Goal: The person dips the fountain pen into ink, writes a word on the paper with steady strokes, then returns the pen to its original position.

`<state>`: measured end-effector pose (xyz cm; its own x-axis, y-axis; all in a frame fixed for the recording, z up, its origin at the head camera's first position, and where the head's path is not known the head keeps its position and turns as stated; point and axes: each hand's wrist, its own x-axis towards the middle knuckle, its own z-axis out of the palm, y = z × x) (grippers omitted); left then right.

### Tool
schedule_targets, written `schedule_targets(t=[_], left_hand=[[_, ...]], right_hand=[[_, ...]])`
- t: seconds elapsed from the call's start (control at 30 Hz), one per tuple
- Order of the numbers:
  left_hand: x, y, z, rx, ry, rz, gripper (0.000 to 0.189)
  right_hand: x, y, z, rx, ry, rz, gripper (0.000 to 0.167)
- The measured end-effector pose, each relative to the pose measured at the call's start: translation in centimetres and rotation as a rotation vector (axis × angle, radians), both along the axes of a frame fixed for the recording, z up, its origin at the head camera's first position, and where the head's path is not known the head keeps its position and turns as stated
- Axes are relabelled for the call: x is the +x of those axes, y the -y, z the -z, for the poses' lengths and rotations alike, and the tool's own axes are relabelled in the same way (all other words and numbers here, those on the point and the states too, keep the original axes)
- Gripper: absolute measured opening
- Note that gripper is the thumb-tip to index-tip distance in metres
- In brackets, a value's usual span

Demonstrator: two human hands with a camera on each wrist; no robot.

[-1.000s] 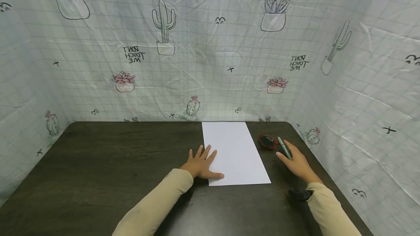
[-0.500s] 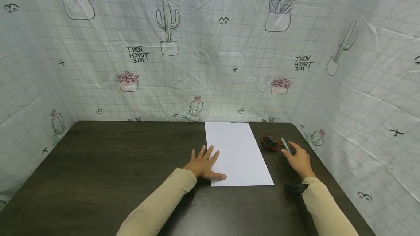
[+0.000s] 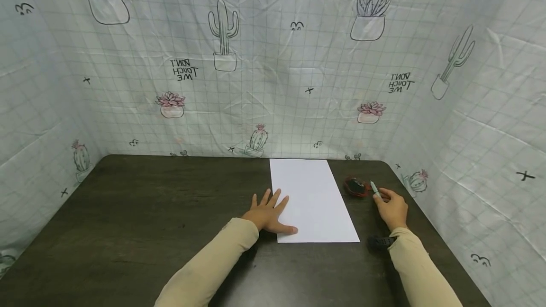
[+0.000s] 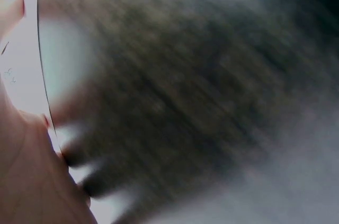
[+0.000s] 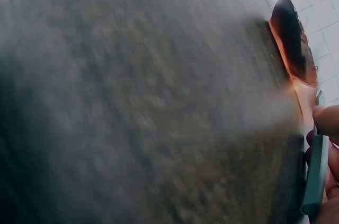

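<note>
My left hand point(image 3: 268, 217) lies flat with spread fingers on the left edge of a white sheet of paper point(image 3: 315, 198). In the left wrist view, part of the palm point(image 4: 26, 166) shows at the left. At the right of the table my right hand point(image 3: 391, 210) pinches a slim green pen point(image 3: 375, 188) between thumb and fingers; its tip points away from me and the hand hides its near end. In the right wrist view, the pen's green barrel point(image 5: 317, 171) lies against the curled fingers.
Just left of the pen's tip lies a dark, rounded thing with a red rim point(image 3: 356, 186); its kind is unclear. The dark wooden table point(image 3: 170, 212) is enclosed by a white curtain point(image 3: 273, 70) with cactus drawings. A black wrist device point(image 3: 379, 242) sits at the right cuff.
The right hand's fingers, earlier spread around the pen, have drawn in and now pinch it. The left hand stays on the paper. The view has shifted slightly.
</note>
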<state>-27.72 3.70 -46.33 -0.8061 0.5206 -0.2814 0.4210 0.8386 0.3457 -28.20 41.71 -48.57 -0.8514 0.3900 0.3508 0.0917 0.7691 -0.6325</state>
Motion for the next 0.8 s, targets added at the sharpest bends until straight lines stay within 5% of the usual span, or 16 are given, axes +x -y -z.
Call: schedule_targets(t=[0.3, 0.53, 0.8], left_hand=[[0.8, 0.3, -1.6, -0.002, -0.002, 0.006, 0.095], [0.4, 0.2, -0.9, 0.006, -0.007, 0.007, 0.097], [0.9, 0.3, -1.6, -0.013, -0.010, 0.005, 0.096]], right_hand=[[-0.2, 0.5, 0.0, -0.003, 0.000, 0.042, 0.030], [-0.3, 0.4, -0.3, -0.006, -0.011, 0.042, 0.030], [-0.3, 0.4, -1.3, -0.139, -0.034, -0.093, 0.034]])
